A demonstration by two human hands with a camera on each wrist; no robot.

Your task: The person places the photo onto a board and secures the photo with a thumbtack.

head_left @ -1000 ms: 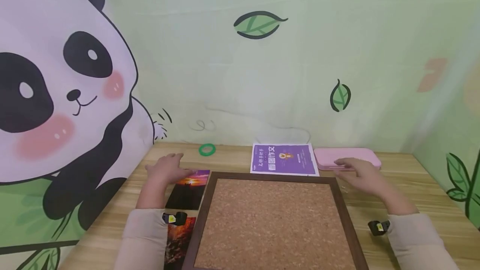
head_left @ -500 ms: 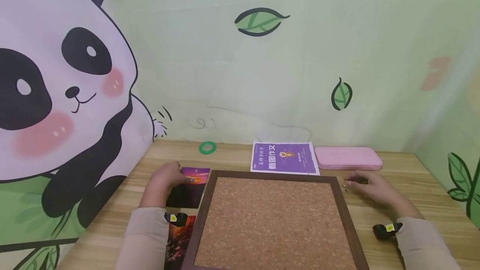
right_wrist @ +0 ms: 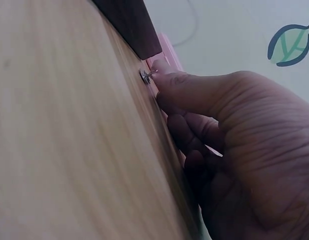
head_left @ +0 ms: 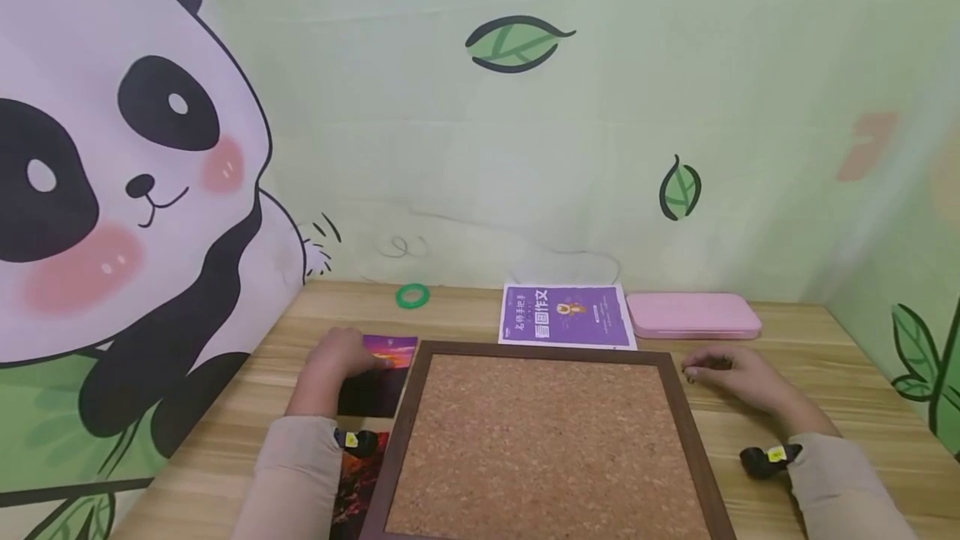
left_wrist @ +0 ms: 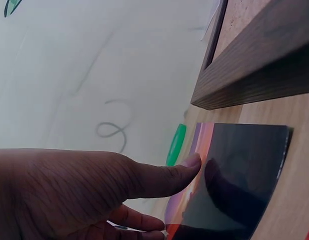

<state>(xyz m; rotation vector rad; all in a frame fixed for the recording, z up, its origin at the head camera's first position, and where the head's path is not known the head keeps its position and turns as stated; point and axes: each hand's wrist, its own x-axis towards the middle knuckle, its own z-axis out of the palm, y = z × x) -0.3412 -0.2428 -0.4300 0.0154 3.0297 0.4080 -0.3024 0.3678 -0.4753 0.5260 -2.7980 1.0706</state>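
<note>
My left hand [head_left: 336, 355] is at a sunset photo [head_left: 372, 397] lying left of the framed cork board [head_left: 543, 448]. In the left wrist view, the thumb lies on the photo's bright sky end, and the fingers are at its edge, pinching it. To the right of the board, my right hand [head_left: 738, 375] is low over the table with its fingers curled. A small metal thumbtack [right_wrist: 145, 76] shows in the right wrist view, its point up, between the thumb and index fingertips. A second photo [head_left: 362, 490], with red foliage, is partly covered by the left sleeve.
A green tape ring [head_left: 412, 296], a purple-covered booklet [head_left: 566, 317] and a pink case [head_left: 693, 316] line the back of the wooden table [head_left: 817, 348]. Behind them stands a wall [head_left: 420, 148] with a panda drawing.
My left hand has come down onto the sunset photo with its fingers drawn in. My right hand has moved from in front of the pink case down to the thumbtack.
</note>
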